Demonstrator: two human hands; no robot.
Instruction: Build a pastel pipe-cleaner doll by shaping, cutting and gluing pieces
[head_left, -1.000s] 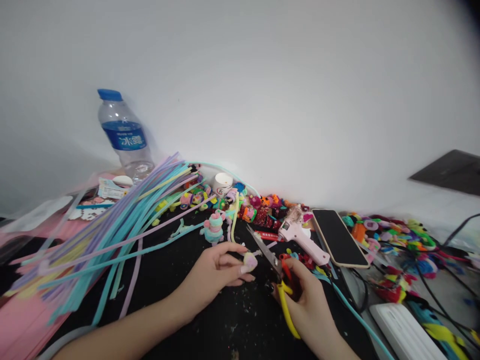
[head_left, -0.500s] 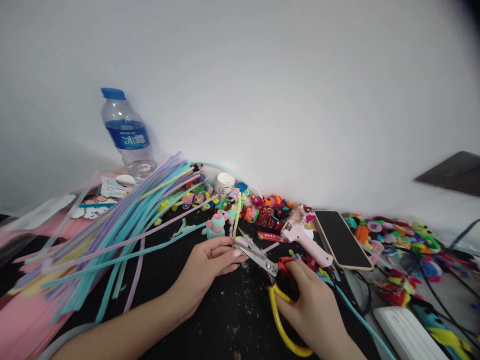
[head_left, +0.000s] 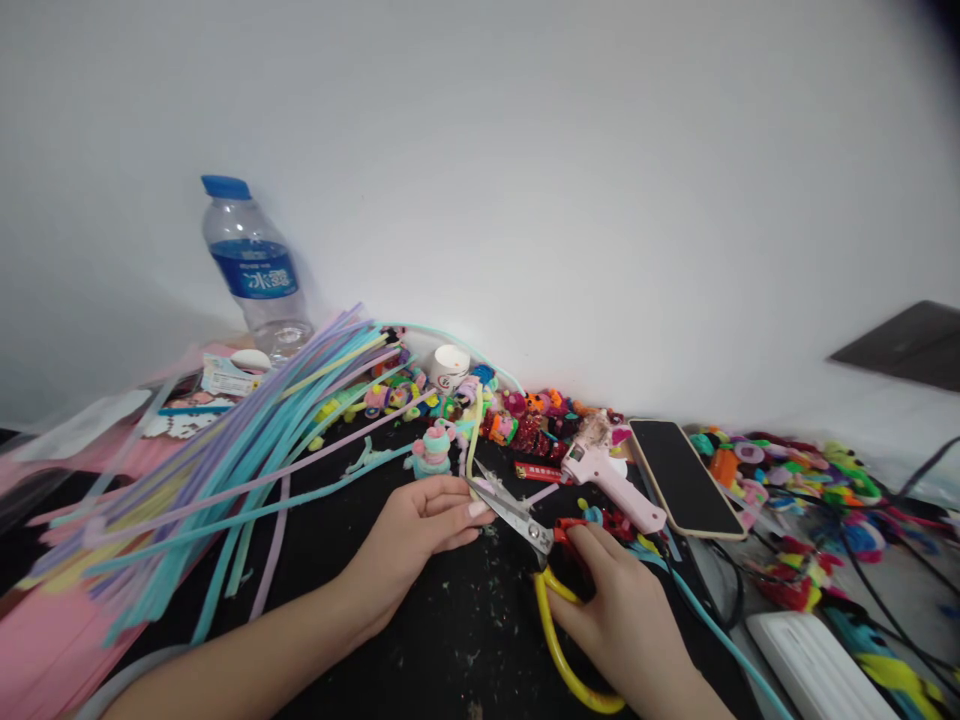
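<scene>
Head view, two hands, one scissors

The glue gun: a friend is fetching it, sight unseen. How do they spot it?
Find the dark-screened phone, right of centre. Just to its left, beyond the right hand, lies the glue gun. Its pale pink, pistol-shaped body stands out from the brightly coloured fuzzy pieces nearby.

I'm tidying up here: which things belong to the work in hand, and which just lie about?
In the work:
scissors, right hand
small pale piece, left hand
fuzzy stems, probably
glue gun, probably

Lying about, it seems:
bottle
phone
white box
</scene>
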